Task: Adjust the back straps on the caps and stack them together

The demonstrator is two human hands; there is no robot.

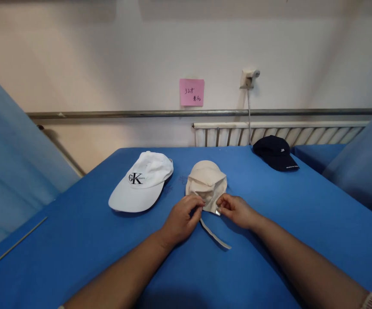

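A beige cap lies on the blue-covered table in front of me, its back side facing me and its crown partly folded in. My left hand pinches the cap's rear edge on the left. From beneath those fingers a loose beige strap trails over the cover towards me. On the other side, my right hand pinches the rear edge beside a small shiny metal buckle. Fingertips partly hide the edge on both sides.
A white cap with black lettering lies to the left, a dark navy cap at the back right. A thin stick rests at the left edge of the blue cover. Behind are a radiator, a metal rail and blue curtains.
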